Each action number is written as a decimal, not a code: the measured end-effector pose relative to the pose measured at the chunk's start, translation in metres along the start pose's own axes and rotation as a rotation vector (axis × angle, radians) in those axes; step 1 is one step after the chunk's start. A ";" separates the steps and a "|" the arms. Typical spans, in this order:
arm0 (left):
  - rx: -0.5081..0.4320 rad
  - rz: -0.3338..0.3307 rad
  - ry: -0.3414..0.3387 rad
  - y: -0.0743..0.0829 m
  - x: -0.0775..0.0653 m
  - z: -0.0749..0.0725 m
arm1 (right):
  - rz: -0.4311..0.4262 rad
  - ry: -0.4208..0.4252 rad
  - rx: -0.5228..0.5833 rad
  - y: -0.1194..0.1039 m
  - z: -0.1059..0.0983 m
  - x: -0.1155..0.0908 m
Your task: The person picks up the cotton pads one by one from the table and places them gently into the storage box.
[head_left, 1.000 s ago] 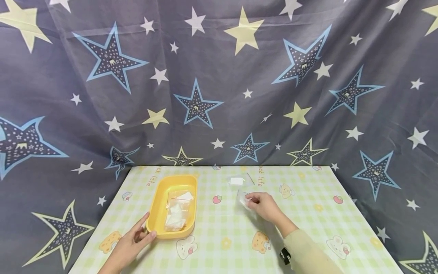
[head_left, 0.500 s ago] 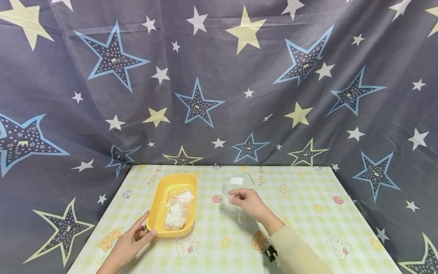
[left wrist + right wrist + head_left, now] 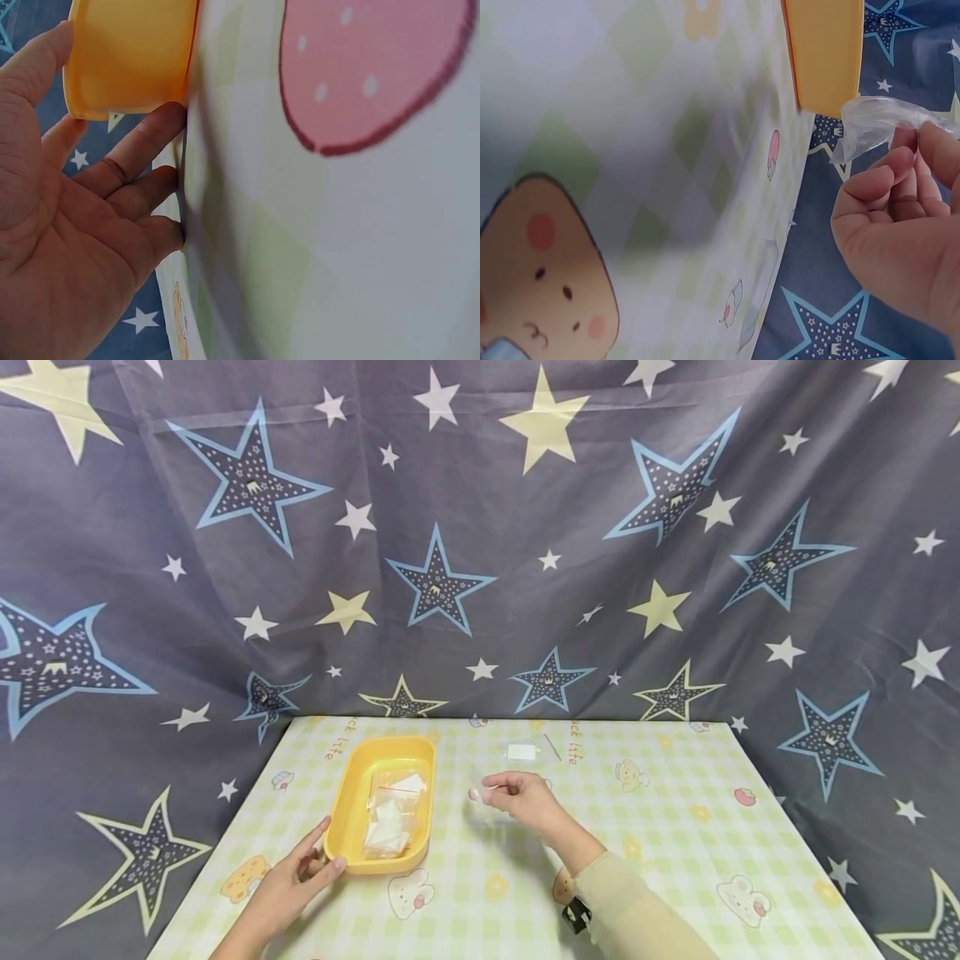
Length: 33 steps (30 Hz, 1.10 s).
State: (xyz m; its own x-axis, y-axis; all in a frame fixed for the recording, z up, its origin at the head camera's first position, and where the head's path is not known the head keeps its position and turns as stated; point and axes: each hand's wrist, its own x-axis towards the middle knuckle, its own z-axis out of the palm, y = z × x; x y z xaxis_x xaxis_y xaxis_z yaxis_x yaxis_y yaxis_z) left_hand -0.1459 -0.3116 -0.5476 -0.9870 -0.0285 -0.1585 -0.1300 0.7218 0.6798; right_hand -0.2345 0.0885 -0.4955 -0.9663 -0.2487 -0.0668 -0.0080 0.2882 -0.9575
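A yellow plastic tray point(image 3: 347, 806) stands on the left part of the table. At its near left corner my left hand point(image 3: 288, 887) holds it, thumb on the front side and index finger along the left side. In the left wrist view, the other fingers spread loosely below the tray wall. Several small clear zip bags point(image 3: 390, 817) with white pieces lie inside the tray. To the right of it, my right hand point(image 3: 528, 802) pinches a thin clear plastic bag point(image 3: 874, 120) between thumb and fingers, above the table.
Another clear bag with a white label point(image 3: 521, 752) and a reddish strip point(image 3: 552, 747) lies flat behind the right hand. A green checked cloth with cartoon prints covers the table point(image 3: 660, 860). A dark star-patterned curtain point(image 3: 480, 527) hangs behind the far edge.
My right hand has moved left toward the tray, carrying the clear bag. The left hand and tray stay in place; the head view has shifted slightly.
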 end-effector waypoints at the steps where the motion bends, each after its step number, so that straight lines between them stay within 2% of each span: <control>1: -0.001 0.000 0.001 0.000 0.000 0.000 | 0.005 -0.001 0.004 -0.001 0.001 0.000; 9: -0.009 -0.001 0.008 0.001 0.001 0.001 | -0.004 -0.018 0.062 -0.007 0.020 0.002; 18: -0.014 -0.002 0.022 0.002 -0.001 0.001 | -0.010 -0.059 0.147 -0.033 0.054 0.009; 23: -0.004 0.012 -0.023 0.007 0.008 0.005 | -0.001 -0.046 0.154 -0.043 0.069 0.005; 25: 0.014 -0.008 -0.043 0.005 0.009 0.002 | -0.006 -0.078 0.154 -0.047 0.081 0.006; 29: 0.042 -0.090 -0.084 0.002 0.009 -0.004 | -0.014 -0.157 0.152 -0.050 0.098 0.009; 31: 0.044 -0.113 -0.104 0.003 0.010 -0.005 | -0.007 -0.156 0.139 -0.047 0.098 0.010; 33: 0.047 -0.119 -0.119 0.007 0.012 -0.003 | -0.002 -0.129 0.089 -0.041 0.089 0.010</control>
State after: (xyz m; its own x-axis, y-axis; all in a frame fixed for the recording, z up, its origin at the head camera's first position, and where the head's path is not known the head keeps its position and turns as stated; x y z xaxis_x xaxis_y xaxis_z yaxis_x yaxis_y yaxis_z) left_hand -0.1591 -0.3087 -0.5429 -0.9462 -0.0354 -0.3216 -0.2379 0.7496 0.6176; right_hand -0.2213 -0.0082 -0.4820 -0.9252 -0.3674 -0.0946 0.0184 0.2054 -0.9785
